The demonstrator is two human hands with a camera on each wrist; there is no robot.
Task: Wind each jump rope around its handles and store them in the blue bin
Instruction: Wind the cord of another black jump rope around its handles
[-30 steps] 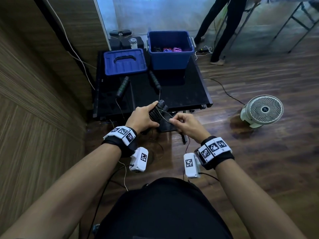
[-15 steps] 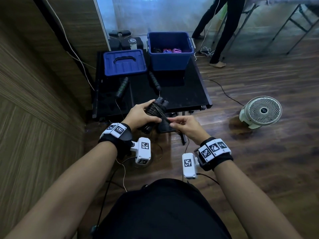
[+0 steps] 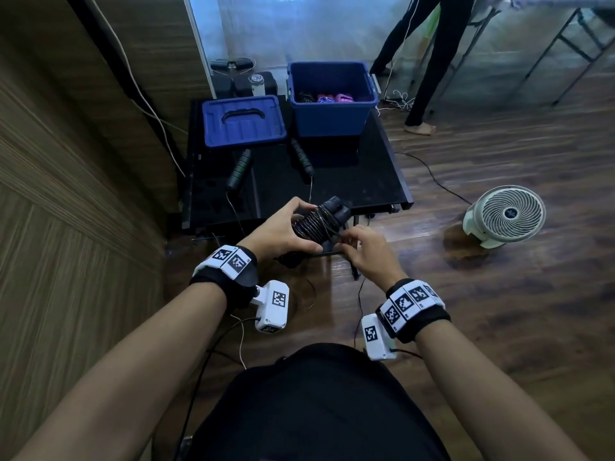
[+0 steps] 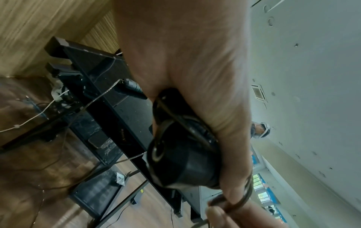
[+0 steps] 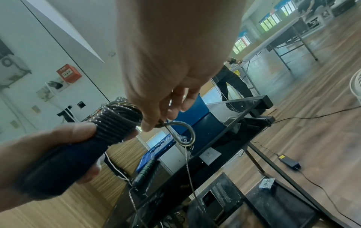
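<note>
Two handles (image 3: 327,218) of a jump rope are being held side by side in the left hand (image 3: 283,231), whose fingers and thumb are being kept curled round them — the pair is being held in the air in front of the near edge of a black table (image 3: 349,181). Coils of thin cable (image 3: 312,224) are being shown wound tightly round the middle of the handles. A small loop of that cable (image 5: 182,132) is being pinched between the thumb and fingertips of the right hand (image 3: 367,252), just beside the wound bundle, so both hands are being kept close together.

On the table, a second rope is being left unwound: one green-banded handle (image 3: 239,168) is lying in front of a blue lid (image 3: 243,121), the other handle (image 3: 302,157) in front of the blue bin (image 3: 332,118), and their cables are hanging over the near edge. Inside the bin, dark, purple and pink bundles (image 3: 327,98) are being stored at the bottom.

A white fan (image 3: 506,214) is sitting on the wooden floor to the right — well apart from the table — and a person's legs (image 3: 422,61) are being seen behind the bin.
</note>
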